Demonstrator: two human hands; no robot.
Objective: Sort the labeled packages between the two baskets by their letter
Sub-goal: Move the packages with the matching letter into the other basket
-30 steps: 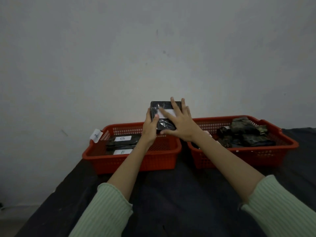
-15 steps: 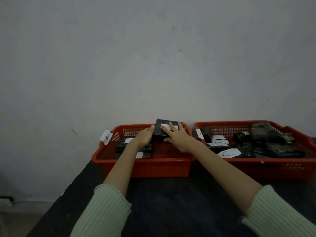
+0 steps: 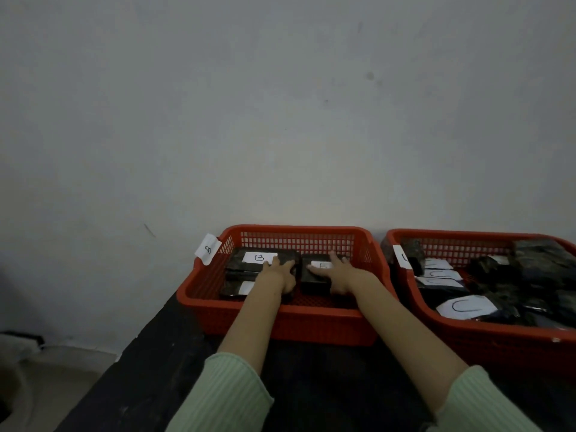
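A dark wrapped package point(image 3: 314, 277) with a white label lies in the left red basket point(image 3: 280, 324), which carries a paper tag marked B point(image 3: 208, 249). My left hand point(image 3: 278, 275) holds the package's left edge. My right hand point(image 3: 339, 271) lies flat on top of it, fingers straight, partly covering the label. Just left of it in the same basket sit two dark packages, the upper one labelled B point(image 3: 249, 256). The right red basket point(image 3: 498, 336) holds several dark packages with white C labels point(image 3: 466, 307).
Both baskets stand side by side on a black table point(image 3: 311, 385) against a plain grey wall. The table's left edge drops off to a pale floor point(image 3: 62, 378). The right basket runs out of view at the right.
Both hands have lowered the dark package from above the left basket's rim down into it, beside the B-labelled packages. The camera has tilted and shifted, so the baskets now sit further right.
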